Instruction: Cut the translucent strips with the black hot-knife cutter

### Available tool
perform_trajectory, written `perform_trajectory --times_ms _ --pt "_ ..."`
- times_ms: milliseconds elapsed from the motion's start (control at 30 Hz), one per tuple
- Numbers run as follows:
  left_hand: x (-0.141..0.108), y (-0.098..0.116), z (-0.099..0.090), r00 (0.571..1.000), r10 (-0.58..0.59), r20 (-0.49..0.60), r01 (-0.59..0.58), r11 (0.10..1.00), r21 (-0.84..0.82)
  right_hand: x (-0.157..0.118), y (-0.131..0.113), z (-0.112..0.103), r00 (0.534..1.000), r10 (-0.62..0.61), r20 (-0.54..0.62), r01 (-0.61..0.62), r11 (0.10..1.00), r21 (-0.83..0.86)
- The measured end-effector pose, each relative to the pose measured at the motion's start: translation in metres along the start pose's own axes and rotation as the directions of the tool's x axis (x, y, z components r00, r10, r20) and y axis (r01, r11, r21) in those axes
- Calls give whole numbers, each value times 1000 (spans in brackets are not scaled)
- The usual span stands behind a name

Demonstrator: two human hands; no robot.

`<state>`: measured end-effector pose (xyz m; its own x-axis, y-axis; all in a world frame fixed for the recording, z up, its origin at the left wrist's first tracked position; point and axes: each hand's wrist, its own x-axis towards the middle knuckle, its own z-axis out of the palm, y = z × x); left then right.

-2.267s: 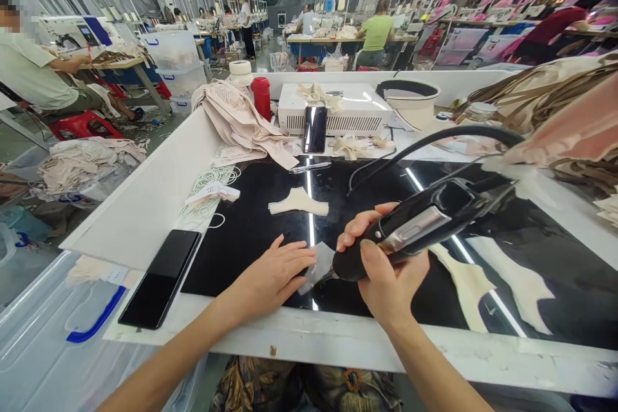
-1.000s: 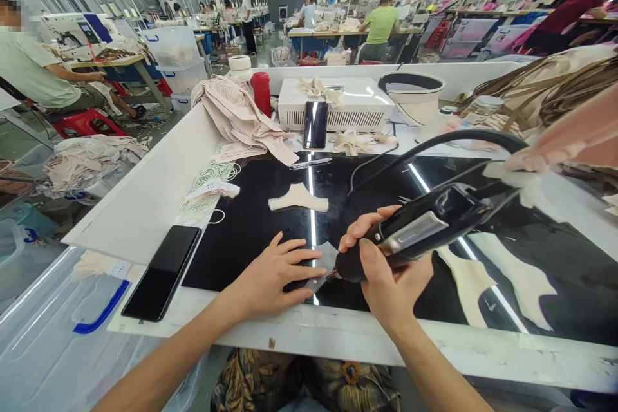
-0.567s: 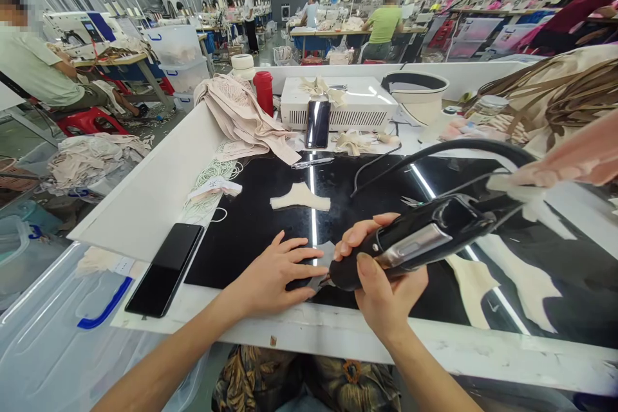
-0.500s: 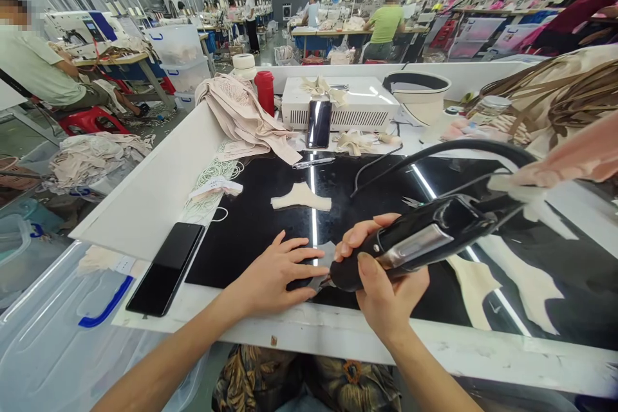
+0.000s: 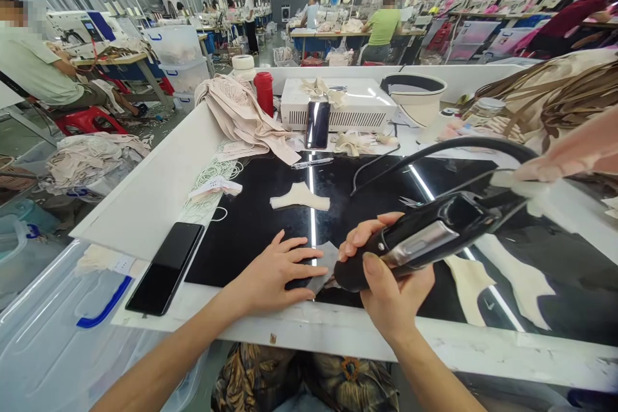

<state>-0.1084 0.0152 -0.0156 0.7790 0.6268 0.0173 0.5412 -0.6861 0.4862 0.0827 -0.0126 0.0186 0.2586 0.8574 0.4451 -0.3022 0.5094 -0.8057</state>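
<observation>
My left hand (image 5: 282,270) lies flat with fingers spread on a thin grey translucent piece (image 5: 324,269) at the front of the black mat (image 5: 232,238). My right hand (image 5: 391,283) is wrapped round a black handheld tool (image 5: 415,241) with a silver plate and a thick cable; its tip is beside the grey piece, near my left fingers. A stack of cream cut pieces (image 5: 300,196) sits beyond my left hand. To the right of the tool lie two more cream pieces (image 5: 468,286).
Another person's hand (image 5: 570,148) is by the cable at the right. Around the mat are a phone (image 5: 165,268), small scissors (image 5: 410,202), a white vented box (image 5: 338,106), a red bottle (image 5: 264,93) and beige fabric (image 5: 241,116).
My right hand and the tool have shifted slightly right, and more of the grey piece shows. The other person's hand has moved slightly. My left hand is nearly still.
</observation>
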Motion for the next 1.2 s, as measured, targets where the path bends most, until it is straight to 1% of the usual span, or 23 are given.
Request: perform_trajectory --times_ms 200,300,467,567,700,867,933,1067,1133,1200 --pt "0 0 0 1000 11 -2 -11 1000 8 3 -6 -7 1000 -24 -10 24 999 35" --pt "0 0 -1 1000 -6 15 6 1000 6 0 -5 -2 1000 -12 3 12 998 68" --pt "0 0 -1 1000 1 3 -1 1000 5 -5 1 8 1000 -14 20 12 994 104" --pt "0 1 -1 1000 2 -3 -2 1000 8 -7 4 10 999 -12 38 8 996 93" --pt "0 1 -1 1000 7 -7 -7 1000 4 -8 5 10 1000 -3 25 2 999 52" --pt "-1 1 -1 1000 -1 14 1 1000 -2 -4 -1 5 999 19 35 -21 997 68" --pt "-3 1 -2 1000 -2 25 2 1000 -1 3 -6 -2 1000 4 1 -4 999 47" --pt "-4 4 -3 1000 27 1 -27 1000 10 19 -13 -18 988 -75 -138 71 997 -36" --pt "0 7 -2 998 55 -30 -54 998 20 24 -14 -24 981 -98 -170 90 994 -56" --pt "7 10 1 995 88 -44 -86 996 31 25 -13 -28 979 -102 -179 91 993 -71"
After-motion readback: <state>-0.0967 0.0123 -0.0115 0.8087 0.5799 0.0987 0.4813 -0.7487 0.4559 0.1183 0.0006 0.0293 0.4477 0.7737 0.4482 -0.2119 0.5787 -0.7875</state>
